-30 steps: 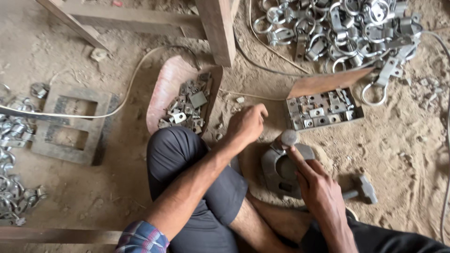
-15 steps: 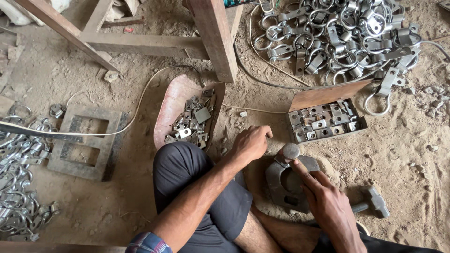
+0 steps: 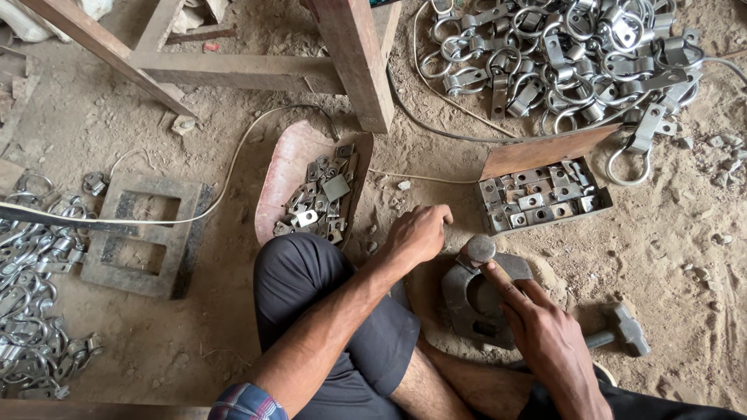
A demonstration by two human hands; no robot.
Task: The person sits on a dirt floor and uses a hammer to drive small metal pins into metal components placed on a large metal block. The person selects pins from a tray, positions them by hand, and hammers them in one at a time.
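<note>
A heavy ring block (image 3: 478, 299) lies on the dirt floor (image 3: 685, 249) between the person's legs, and a round-headed punch (image 3: 480, 250) rests on its top edge. The right hand (image 3: 548, 342) lies over the block with its fingers stretched out along the punch, pinching its shaft. The left hand (image 3: 416, 233) sits just left of the punch, fingers curled shut; whether they hold anything cannot be told. A hammer (image 3: 618, 330) lies just right of the right hand. Behind the block a low box (image 3: 541, 198) with a brown flap holds small square plates, and left of it a reddish tray (image 3: 292, 175) holds more. A heap of clamps (image 3: 560, 54) fills the top right; a wooden post (image 3: 358, 58) stands between tray and heap. A cable (image 3: 226, 187) crosses a metal frame (image 3: 144, 237) at left.
</note>
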